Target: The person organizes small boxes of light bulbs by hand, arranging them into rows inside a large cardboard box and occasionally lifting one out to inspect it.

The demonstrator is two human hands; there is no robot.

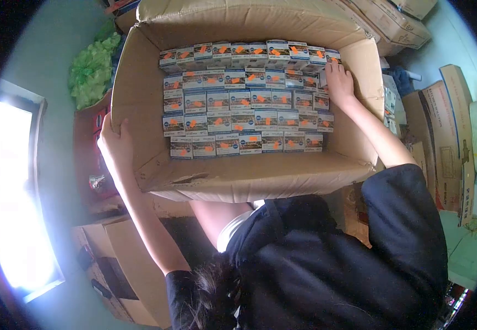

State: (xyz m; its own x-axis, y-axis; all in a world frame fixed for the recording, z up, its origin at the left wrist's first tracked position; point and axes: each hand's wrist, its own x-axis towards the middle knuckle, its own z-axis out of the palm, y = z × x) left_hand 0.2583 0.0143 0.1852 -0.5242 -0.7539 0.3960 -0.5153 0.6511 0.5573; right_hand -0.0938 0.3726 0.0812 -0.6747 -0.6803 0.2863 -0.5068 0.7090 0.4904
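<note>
A big open cardboard box [354, 140] is in front of me, holding several rows of small printed boxes [240, 100] with orange stickers. My left hand [115, 144] is closed on its left wall, thumb inside the rim and the other fingers outside, mostly hidden. Inside at the right, my right hand [339, 83] has its fingers bent over a small white-and-blue box [333, 55] at the end of the farthest row. The hand partly covers that small box, and the thumb is hard to make out.
A green plastic bag [91, 71] hangs at the left, near a bright window [10, 192]. Flattened cartons [439, 132] lean at the right, and more cartons [392, 25] are stacked behind. Another cardboard box [134, 264] stands at the lower left.
</note>
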